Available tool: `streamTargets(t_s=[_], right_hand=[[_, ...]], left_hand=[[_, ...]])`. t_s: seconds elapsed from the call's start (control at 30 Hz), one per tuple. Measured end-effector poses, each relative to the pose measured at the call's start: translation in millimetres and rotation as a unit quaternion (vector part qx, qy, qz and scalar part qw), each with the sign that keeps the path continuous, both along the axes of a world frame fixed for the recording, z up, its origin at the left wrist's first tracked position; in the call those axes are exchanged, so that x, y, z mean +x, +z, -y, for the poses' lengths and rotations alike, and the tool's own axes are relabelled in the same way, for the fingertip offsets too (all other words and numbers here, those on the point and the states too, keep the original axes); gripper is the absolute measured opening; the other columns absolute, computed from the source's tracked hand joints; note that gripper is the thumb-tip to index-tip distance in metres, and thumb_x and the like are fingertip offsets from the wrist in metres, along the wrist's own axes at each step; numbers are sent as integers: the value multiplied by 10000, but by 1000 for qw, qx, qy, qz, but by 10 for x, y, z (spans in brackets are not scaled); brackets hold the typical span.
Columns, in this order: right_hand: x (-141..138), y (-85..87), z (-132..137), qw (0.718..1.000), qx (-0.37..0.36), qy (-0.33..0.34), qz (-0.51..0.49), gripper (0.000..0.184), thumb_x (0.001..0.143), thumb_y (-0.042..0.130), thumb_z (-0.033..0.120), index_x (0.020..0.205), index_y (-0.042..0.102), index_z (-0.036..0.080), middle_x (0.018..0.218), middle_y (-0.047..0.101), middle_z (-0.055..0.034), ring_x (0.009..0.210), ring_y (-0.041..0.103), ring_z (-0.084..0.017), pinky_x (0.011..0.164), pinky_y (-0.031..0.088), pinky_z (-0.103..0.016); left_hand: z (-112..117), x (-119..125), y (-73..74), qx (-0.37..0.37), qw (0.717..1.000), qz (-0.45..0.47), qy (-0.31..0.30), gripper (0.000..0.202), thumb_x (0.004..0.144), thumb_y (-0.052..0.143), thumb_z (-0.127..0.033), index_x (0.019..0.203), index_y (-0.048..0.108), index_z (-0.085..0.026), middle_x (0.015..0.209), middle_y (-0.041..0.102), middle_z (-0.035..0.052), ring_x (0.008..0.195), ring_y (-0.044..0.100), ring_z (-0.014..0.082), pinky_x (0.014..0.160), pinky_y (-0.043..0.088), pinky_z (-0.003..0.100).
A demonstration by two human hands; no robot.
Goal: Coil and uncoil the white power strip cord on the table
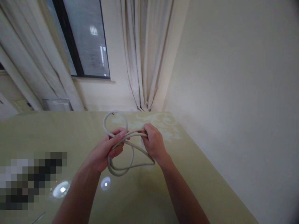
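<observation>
A pale grey-white cable (118, 173) in loose loops is held above the table by both hands. My left hand (109, 147) is closed round the crossing strands, with the thumb pressed along the top. One round loop stands up beyond its fingers, and larger loops hang below it. My right hand (153, 140) grips two strands to the right, its fingers curled over them. Between the hands these strands run nearly side by side. Another bend of the cable hangs just under my right wrist. Parts of the cable inside both hands are hidden.
The glossy greenish table (77, 130) has a pale floral pattern at its far right corner and reflects lamp light. A pixelated patch covers its left side. A white wall (233, 93) borders the right edge. Beyond are curtains (146, 56) and a dark-framed window (86, 40).
</observation>
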State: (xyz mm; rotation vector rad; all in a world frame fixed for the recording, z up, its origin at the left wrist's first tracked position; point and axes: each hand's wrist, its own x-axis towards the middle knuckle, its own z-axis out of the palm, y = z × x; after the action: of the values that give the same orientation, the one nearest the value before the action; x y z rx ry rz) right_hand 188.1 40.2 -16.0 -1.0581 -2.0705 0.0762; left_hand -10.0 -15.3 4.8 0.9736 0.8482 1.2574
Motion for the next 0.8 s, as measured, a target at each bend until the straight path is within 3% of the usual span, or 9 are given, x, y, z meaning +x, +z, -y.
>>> streamTargets(t_s=[0.13,0.23,0.37,0.47,0.6,0.67,0.8], right_hand=[[-9,-17,-9,1000,-28,-7,-12,296,1086,610,396,850,566,223,818,663,-9,747,565,-183,698,344,-298],[-24,-47,-19,999,16,-39,-5,372,1076,622,447,789,548,223,763,661,-10,718,560,-181,700,322,-310],[-19,-82,-34,992,98,-77,10,395,1072,617,378,720,525,225,684,635,-9,673,542,-178,713,306,-336],[-4,-85,-37,988,131,-85,10,375,1071,590,327,715,528,226,674,630,-13,668,540,-179,715,310,-341],[-12,-74,-34,990,122,-75,7,366,1058,610,322,714,530,227,672,628,-6,657,537,-172,703,310,-333],[-29,-67,-27,993,100,-63,3,373,1049,639,332,709,523,227,669,627,4,649,535,-166,699,312,-326],[-69,-49,1,997,58,-58,-12,363,1033,675,347,725,525,230,671,627,15,649,542,-162,687,317,-310]], left_hand=[[7,-22,-27,26,998,-51,21,471,770,918,-542,957,699,-169,599,458,-99,403,204,0,373,152,144],[0,-44,-37,29,985,-166,45,497,815,848,-629,964,712,-174,526,339,-110,429,240,43,394,162,164],[1,-36,-3,36,952,-296,72,586,827,762,-741,894,731,-159,548,314,-89,474,257,67,416,151,189],[21,-16,9,42,958,-282,20,592,813,757,-757,874,706,-171,565,297,-93,484,228,70,428,138,206],[48,-3,-19,37,967,-249,-45,526,837,770,-706,964,657,-208,588,328,-105,476,216,72,430,140,213],[48,-1,-31,48,964,-257,-41,474,849,797,-646,916,608,-216,622,391,-93,495,261,70,444,177,204],[18,-4,-26,81,965,-248,31,443,788,894,-519,901,605,-203,747,590,-37,605,466,83,529,334,187]])
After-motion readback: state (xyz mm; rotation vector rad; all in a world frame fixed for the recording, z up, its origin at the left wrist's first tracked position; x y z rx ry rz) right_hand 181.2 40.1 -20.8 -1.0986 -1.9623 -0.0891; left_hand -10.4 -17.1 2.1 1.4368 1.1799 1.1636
